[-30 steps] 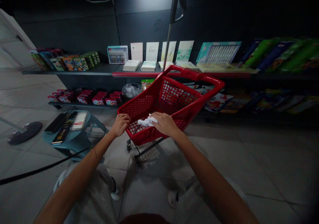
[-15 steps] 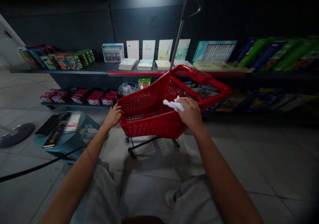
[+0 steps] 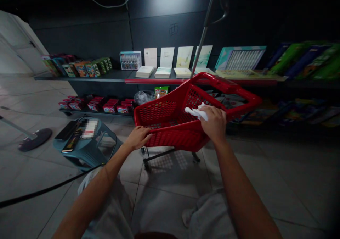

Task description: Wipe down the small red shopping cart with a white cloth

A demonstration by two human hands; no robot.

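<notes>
A red plastic shopping cart [image 3: 170, 136] with lattice walls stands in front of me, its handle toward the right. My left hand [image 3: 138, 137] grips the near rim close to the left corner, fingers laid over the edge and thumb on the outer side. At the near rim farther right, my right hand [image 3: 214, 123] is closed around a crumpled white cloth [image 3: 198, 112]. Part of the cloth pokes out leftward over the basket's opening. Its remainder is hidden inside my fingers. Nothing is visible lying in the part of the basket I can see.
Behind the cart runs a dark shelf [image 3: 106, 76] with books [image 3: 145, 71] and boxed goods. Red packs [image 3: 110, 105] fill the lower shelf. To the left, a blue-grey stool [image 3: 102, 139] carries dark devices, with a black cable [image 3: 53, 187] nearby. A metal pole [image 3: 204, 33] rises behind the cart.
My left hand has shifted from the cart's left corner rightward along the near rim. My right hand keeps the cloth at about the same spot. The whole view has swung slightly left.
</notes>
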